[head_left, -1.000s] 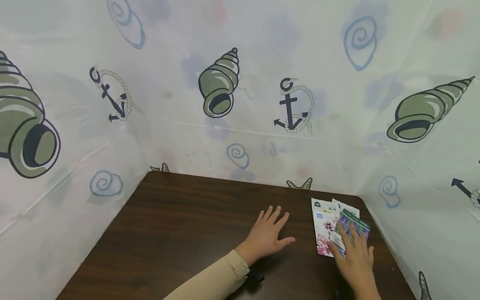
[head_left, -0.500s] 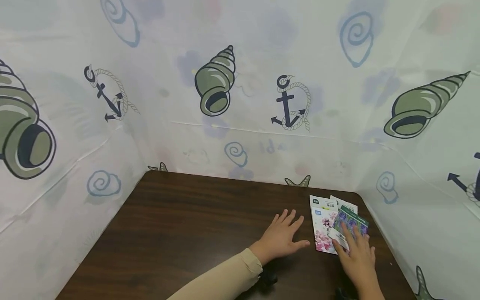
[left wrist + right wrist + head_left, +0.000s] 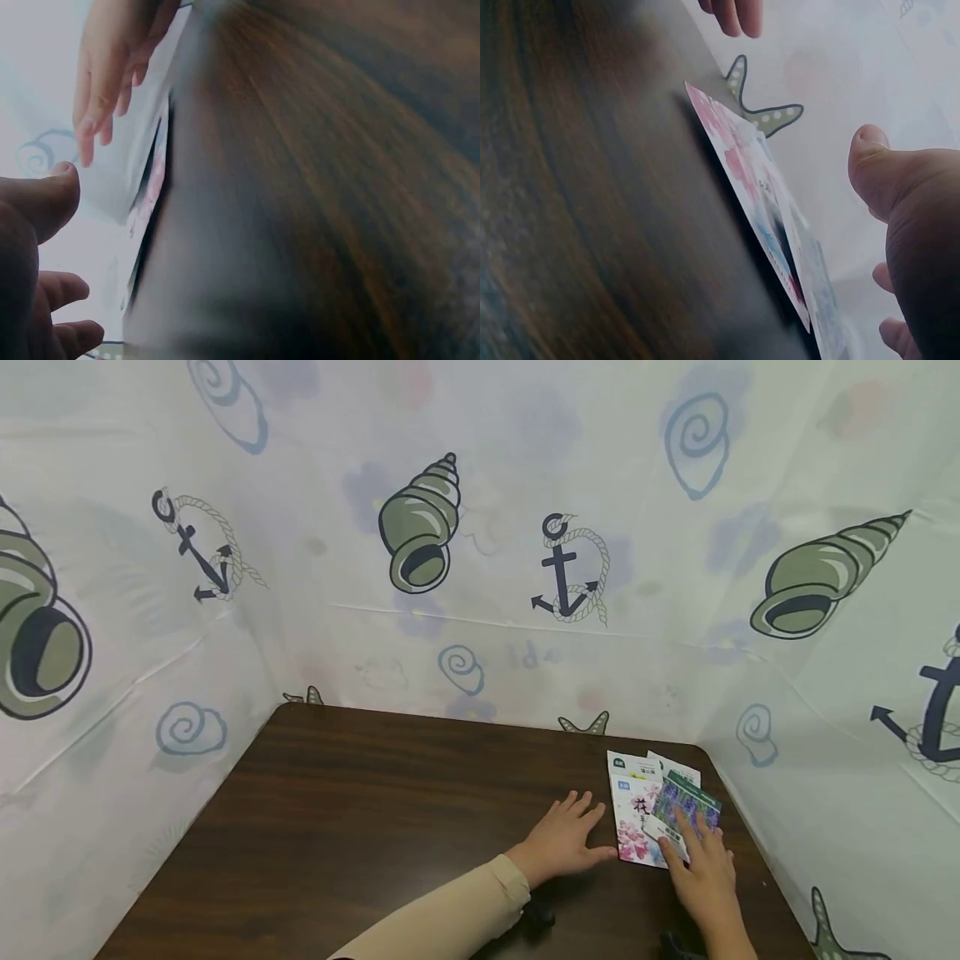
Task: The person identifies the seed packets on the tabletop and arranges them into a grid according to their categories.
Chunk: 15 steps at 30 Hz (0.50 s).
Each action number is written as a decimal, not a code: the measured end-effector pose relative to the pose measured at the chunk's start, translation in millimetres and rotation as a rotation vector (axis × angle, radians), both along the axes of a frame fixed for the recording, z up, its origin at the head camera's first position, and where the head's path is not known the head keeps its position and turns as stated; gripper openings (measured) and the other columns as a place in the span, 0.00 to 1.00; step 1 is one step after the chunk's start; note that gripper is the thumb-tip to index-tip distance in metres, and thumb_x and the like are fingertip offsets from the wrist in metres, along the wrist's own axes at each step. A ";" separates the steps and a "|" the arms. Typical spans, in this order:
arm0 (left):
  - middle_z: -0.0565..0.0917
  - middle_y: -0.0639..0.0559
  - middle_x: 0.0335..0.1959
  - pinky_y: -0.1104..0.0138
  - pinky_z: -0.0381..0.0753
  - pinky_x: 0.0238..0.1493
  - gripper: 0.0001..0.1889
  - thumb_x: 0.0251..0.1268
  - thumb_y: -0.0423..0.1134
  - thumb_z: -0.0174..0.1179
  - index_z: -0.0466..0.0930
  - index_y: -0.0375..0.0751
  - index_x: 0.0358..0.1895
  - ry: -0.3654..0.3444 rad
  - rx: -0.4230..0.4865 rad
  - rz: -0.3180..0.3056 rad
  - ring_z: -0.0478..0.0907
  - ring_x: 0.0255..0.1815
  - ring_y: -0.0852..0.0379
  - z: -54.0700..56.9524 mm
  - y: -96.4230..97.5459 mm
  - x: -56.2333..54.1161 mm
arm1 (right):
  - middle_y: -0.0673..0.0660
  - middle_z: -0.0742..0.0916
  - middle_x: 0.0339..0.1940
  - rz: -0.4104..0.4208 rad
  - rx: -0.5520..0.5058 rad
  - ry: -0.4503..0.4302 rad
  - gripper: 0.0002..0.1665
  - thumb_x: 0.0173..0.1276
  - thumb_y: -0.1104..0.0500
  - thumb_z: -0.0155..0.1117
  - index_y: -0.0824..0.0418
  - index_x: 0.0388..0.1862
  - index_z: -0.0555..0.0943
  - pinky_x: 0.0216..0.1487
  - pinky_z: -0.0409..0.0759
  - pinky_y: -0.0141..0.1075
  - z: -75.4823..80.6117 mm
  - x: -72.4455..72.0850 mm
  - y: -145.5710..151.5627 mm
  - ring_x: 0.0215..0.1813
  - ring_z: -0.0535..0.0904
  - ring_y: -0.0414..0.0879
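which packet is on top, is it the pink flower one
No, the purple-flowered packet lies over part of the pink-flowered packet.

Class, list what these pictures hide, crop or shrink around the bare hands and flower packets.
- Head: lower right of the green-and-purple paper packet, behind the right hand.
- Head: lower part of the white paper packet, under the other packets.
- Head: fine print on the pink-flowered paper packet, too small.
- Left wrist: rest of the left hand, beyond the left edge.

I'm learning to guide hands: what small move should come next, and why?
Probably lower the right hand and pinch the purple packet: the hand hangs open over it, and that packet lies on top, overlapping the pink packet.
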<state>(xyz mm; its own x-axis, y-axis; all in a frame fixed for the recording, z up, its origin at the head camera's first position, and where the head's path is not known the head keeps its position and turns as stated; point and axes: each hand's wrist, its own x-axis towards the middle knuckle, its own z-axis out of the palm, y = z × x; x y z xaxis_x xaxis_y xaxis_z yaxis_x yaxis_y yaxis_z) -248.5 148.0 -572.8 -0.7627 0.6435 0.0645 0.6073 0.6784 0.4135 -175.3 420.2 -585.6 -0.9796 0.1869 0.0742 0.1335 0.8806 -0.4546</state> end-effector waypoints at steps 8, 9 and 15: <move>0.63 0.50 0.89 0.54 0.65 0.87 0.39 0.81 0.68 0.55 0.65 0.55 0.86 0.000 0.022 -0.046 0.58 0.91 0.48 -0.4 23.5 -7.0 | 0.82 0.57 0.86 0.022 -0.056 0.050 0.44 0.86 0.37 0.56 0.59 0.89 0.63 0.76 0.46 0.85 -2.3 0.0 -0.4 0.84 0.45 0.90; 0.64 0.50 0.89 0.55 0.65 0.87 0.38 0.82 0.67 0.54 0.66 0.55 0.86 -0.002 0.030 -0.057 0.58 0.91 0.49 0.8 27.2 -7.6 | 0.82 0.57 0.86 0.025 -0.079 0.053 0.43 0.86 0.38 0.57 0.60 0.88 0.64 0.77 0.46 0.85 -3.1 -0.7 -0.5 0.84 0.44 0.90; 0.67 0.52 0.87 0.61 0.67 0.85 0.34 0.84 0.59 0.55 0.67 0.53 0.86 -0.009 0.056 -0.107 0.60 0.90 0.51 7.6 44.5 -7.8 | 0.79 0.55 0.88 0.038 -0.245 0.045 0.41 0.86 0.41 0.58 0.61 0.87 0.65 0.79 0.50 0.81 -11.9 -7.3 1.2 0.87 0.44 0.85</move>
